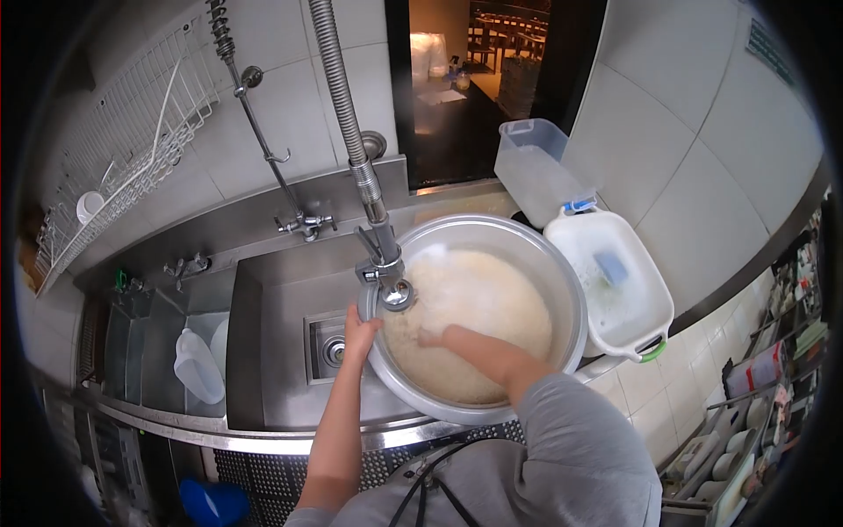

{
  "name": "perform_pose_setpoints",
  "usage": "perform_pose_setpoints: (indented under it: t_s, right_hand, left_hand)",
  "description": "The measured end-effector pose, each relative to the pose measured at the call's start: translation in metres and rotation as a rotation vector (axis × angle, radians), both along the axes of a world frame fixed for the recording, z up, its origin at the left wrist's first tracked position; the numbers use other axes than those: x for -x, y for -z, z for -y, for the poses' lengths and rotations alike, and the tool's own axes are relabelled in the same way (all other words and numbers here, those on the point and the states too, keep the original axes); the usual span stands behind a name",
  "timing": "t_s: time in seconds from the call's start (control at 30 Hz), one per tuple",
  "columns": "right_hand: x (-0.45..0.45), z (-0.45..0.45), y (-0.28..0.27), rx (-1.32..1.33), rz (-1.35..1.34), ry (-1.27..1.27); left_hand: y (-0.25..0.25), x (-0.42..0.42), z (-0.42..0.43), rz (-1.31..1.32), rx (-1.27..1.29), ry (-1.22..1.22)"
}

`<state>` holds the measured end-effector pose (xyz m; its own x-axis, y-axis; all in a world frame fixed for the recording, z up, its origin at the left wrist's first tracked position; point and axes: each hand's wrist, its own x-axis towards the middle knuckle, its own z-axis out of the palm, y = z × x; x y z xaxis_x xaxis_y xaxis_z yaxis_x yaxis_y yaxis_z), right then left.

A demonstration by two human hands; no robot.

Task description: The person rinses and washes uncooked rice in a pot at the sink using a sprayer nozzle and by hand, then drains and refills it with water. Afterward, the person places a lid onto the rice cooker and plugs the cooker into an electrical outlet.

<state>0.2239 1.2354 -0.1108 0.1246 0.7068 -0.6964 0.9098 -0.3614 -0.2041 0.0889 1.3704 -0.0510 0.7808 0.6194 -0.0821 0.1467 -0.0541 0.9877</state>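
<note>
A large metal pot (pixel 575 303) stands at the sink's right side, tilted in view. In it lies what looks like rice (pixel 492 351) under cloudy, whitish water. My left hand (pixel 358 334) grips the pot's left rim. Inside the pot, my right hand (pixel 430 337) is dipped into the rice near the left side, and its fingers are hidden there. Just above that left rim hangs the spray head (pixel 397 294) of a hose faucet, close to both hands.
Left of the pot is a steel sink basin (pixel 290 369) with a drain. Another basin farther left holds a white scoop (pixel 198 369). To the right sits a white tub (pixel 637 307) with a blue sponge (pixel 610 268). Behind it stands a clear plastic container (pixel 536 167). A wire rack (pixel 132 184) hangs on the wall.
</note>
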Motion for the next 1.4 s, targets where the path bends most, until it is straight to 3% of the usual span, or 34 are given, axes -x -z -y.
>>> perform_pose_setpoints:
  t_s: [0.13, 0.27, 0.33, 0.4, 0.47, 0.53, 0.6, 0.73, 0.83, 0.97, 1.07, 1.17, 1.3, 1.4]
  right_hand:
    - [-0.07, 0.0, 0.044, -0.315, 0.297, 0.367]
    - [-0.115, 0.082, 0.061, -0.504, 0.466, 0.506]
    - [-0.112, 0.115, 0.046, -0.508, 0.478, 0.5]
    - [-0.095, 0.132, 0.018, -0.218, 0.307, 0.547]
    - [-0.078, 0.15, 0.039, -0.044, 0.293, 0.48]
    - [-0.035, 0.162, 0.016, 0.018, 0.206, 0.235]
    - [-0.005, 0.173, 0.019, -0.161, -0.08, 0.111]
    - [0.049, 0.128, 0.026, -0.194, -0.234, 0.009]
    - [0.056, 0.078, 0.033, -0.155, -0.229, 0.008]
    - [0.022, 0.015, 0.012, 0.214, -0.222, 0.093]
    - [-0.02, 0.002, 0.037, -0.076, 0.018, 0.234]
    - [-0.069, 0.027, 0.048, -0.221, 0.178, 0.442]
    - [-0.102, 0.076, 0.04, -0.295, 0.25, 0.65]
    - [-0.093, 0.1, 0.007, -0.217, 0.189, 0.59]
  left_hand:
    - [-0.009, 0.001, 0.002, -0.036, 0.034, 0.004]
    - [-0.02, 0.004, 0.007, -0.049, 0.088, 0.014]
    - [-0.013, 0.003, 0.004, -0.056, 0.076, 0.01]
    - [-0.001, 0.0, 0.0, -0.056, 0.061, 0.009]
    - [0.013, -0.003, -0.002, -0.006, -0.022, -0.042]
    - [-0.01, 0.002, 0.005, -0.006, 0.007, -0.017]
    - [-0.016, 0.001, 0.007, -0.011, 0.032, 0.005]
    - [-0.006, 0.001, 0.003, -0.009, 0.032, -0.014]
    - [-0.023, 0.005, 0.008, -0.043, 0.016, -0.003]
    - [-0.003, 0.001, 0.006, 0.027, 0.105, -0.039]
    - [0.019, -0.003, -0.008, -0.034, 0.033, 0.004]
    - [0.006, -0.001, -0.003, -0.081, 0.04, 0.003]
    - [0.016, -0.005, -0.002, -0.019, 0.001, -0.038]
    - [-0.011, 0.002, 0.009, -0.011, 0.03, 0.01]
